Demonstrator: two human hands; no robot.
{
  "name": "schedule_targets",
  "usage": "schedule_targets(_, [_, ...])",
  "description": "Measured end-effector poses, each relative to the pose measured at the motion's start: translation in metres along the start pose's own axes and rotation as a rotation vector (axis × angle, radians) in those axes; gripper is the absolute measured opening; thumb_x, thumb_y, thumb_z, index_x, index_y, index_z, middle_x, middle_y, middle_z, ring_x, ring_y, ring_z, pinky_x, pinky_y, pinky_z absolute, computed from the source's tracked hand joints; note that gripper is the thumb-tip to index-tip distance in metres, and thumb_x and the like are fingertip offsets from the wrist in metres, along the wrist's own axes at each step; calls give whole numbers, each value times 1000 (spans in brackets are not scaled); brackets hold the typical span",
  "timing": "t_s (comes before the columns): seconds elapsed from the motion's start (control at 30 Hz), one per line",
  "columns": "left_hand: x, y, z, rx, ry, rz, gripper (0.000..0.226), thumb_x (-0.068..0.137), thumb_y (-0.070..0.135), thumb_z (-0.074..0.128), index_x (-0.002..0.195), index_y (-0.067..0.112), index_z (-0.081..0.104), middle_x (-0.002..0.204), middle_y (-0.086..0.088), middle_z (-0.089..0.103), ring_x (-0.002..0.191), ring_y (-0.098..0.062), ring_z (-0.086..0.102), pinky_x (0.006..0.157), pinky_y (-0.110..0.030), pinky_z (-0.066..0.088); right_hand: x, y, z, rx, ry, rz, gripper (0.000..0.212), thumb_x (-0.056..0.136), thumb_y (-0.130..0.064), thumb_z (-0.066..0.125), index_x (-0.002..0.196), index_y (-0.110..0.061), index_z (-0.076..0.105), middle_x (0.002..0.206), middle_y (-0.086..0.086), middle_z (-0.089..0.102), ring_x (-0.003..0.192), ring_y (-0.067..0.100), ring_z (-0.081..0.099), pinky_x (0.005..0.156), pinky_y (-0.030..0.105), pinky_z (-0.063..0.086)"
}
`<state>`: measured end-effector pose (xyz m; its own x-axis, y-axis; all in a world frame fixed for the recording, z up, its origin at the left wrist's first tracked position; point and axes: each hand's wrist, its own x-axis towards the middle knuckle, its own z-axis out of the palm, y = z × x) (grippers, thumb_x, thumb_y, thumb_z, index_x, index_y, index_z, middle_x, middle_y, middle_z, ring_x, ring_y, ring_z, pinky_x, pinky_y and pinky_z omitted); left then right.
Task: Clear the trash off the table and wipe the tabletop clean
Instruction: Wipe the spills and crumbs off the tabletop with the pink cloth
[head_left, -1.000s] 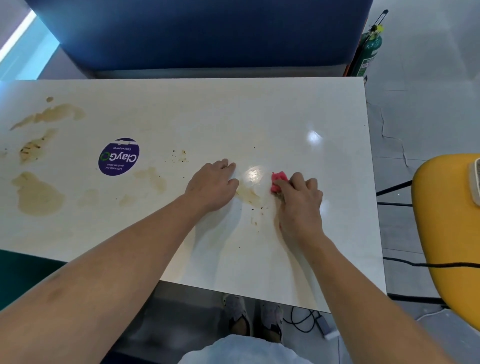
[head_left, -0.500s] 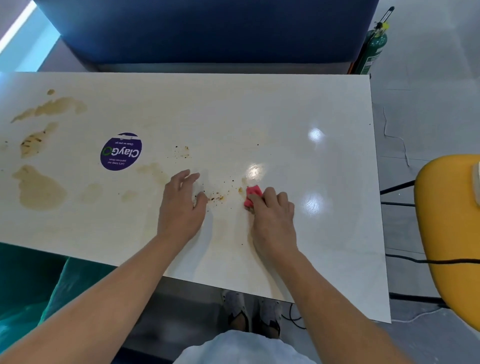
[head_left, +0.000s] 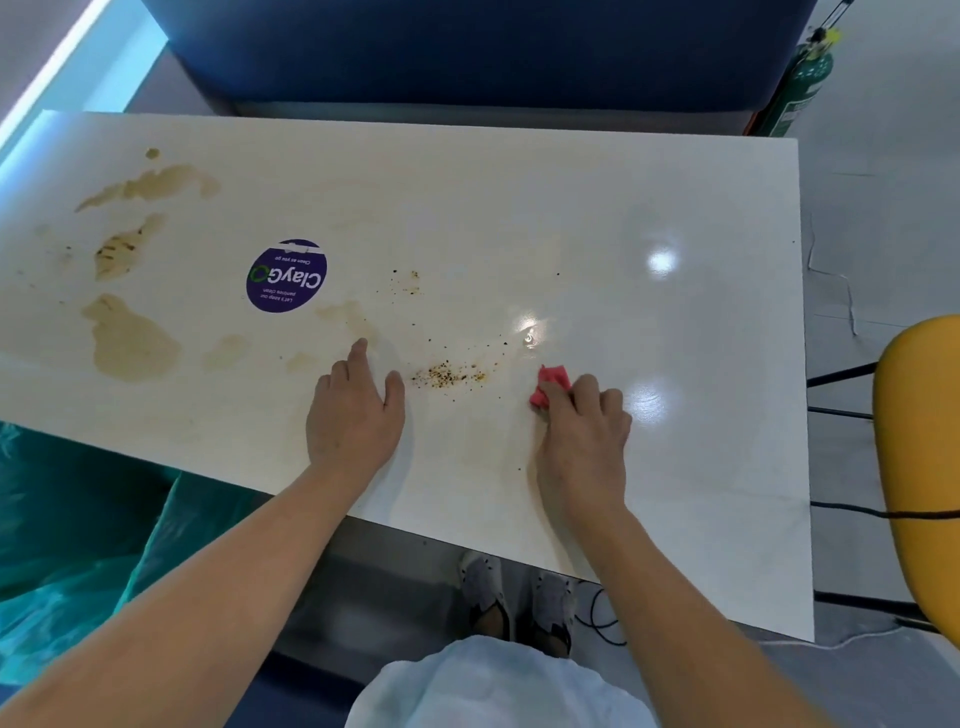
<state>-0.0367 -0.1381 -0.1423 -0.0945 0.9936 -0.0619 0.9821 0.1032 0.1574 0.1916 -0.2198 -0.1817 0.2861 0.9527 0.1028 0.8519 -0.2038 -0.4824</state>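
The pink cloth (head_left: 550, 387) is sitting on the tabletop (head_left: 675, 415) near the front edge, with the right hand (head_left: 582, 431) gripping it in curled fingers. The left hand (head_left: 356, 410) is lying flat, fingers straight, beside dark crumbs (head_left: 449, 375). The right side is looking clean. Brown spills (head_left: 130, 338) beyond the purple sticker (head_left: 287, 275) are waiting, so roughly half is left.
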Motion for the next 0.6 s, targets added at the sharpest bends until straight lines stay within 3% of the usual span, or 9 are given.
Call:
schedule_targets(0.13, [1,4,-1,36,7,-6,61,104,46,37,154,13,34,131,-16,59,109,-35,58,86,-44,49,-33,-38,10,-20,-67,-40,50,81,3,62,130,-8,61,112,7,50,95,28,37,84,43,41])
schedule_targets(0.23, [4,0,-1,49,14,9,60,103,46,36,153,13,35,128,-15,62,104,-34,60,78,-42,50,-16,-63,19,-33,-143,-108,41,92,-4,48,131,-10,58,117,8,51,98,30,41,87,44,40])
schedule_targets(0.3, [7,-4,-4,42,16,19,57,104,45,35,153,14,37,131,-12,62,107,-33,62,81,-42,51,6,-61,19,-39,-174,-113,40,96,-9,41,133,-12,56,120,7,49,101,31,40,90,44,37])
schedule_targets(0.47, [20,-17,-12,-4,12,46,46,105,39,38,142,18,56,134,-6,66,116,-29,64,92,-41,51,20,-24,9,-49,-46,-16,48,89,1,54,135,-12,58,116,6,48,99,28,35,88,39,32])
schedule_targets(0.6, [34,-24,-19,-51,-32,52,45,104,36,42,141,14,57,135,-11,59,122,-31,54,99,-45,47,13,-8,7,-27,43,15,51,87,6,55,134,-14,59,109,2,42,96,27,35,86,38,36])
